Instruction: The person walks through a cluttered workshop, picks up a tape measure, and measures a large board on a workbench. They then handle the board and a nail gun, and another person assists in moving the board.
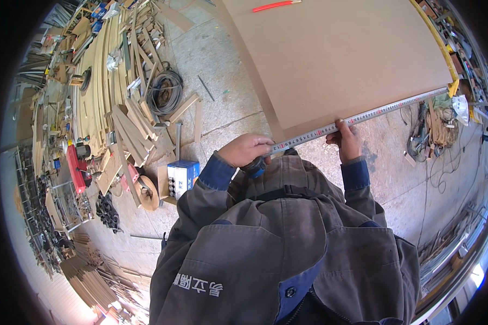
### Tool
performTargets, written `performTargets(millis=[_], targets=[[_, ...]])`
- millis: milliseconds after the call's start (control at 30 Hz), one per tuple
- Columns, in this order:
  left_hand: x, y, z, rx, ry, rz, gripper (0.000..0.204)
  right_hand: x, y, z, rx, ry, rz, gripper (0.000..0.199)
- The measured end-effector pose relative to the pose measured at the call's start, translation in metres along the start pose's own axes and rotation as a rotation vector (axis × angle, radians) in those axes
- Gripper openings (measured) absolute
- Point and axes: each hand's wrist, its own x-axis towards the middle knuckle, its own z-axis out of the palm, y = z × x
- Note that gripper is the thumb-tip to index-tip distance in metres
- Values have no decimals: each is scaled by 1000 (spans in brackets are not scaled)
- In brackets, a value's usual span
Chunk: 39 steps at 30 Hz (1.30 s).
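Hands, from the head cam: the tape measure's (385, 110) case is gripped by the left hand (248, 150), blade pinched between thumb and fingers of the right hand (348, 143). It's stretched along the brown board's (347, 59) near edge, toward a yellow strip (439, 41). 1 red pencil (275, 6) is parked on the board.

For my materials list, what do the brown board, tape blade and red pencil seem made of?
Brown board: perhaps fibreboard or cardboard, matte, judging by its even, grainless face. Tape blade: likely coated metal, given its thin, shiny strip. Red pencil: probably painted wood, with a pale tip.
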Motion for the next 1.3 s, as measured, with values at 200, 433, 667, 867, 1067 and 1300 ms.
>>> performTargets(millis=[200, 433, 667, 867, 1067, 1300], targets=[[1, -2, -1, 14, 0, 13, 26, 1, 2, -1, -10, 3, 9, 31], [1, -1, -1, 12, 2, -10, 26, 0, 0, -1, -17, 3, 15, 32], [0, 0, -1, -2, 7, -19, 27, -1, -1, 1, -24, 14, 4, 35], [1, -2, -2, -5, -14, -10, 26, -2, -4, 4, -26, 30, -15, 42], [0, 0, -2, 16, -2, -14, 27, 0, -1, 2, -7, 25, -14, 41], [0, 0, -1, 4, 4, -14, 26, -2, -3, 4, -11, 24, -14, 40]])
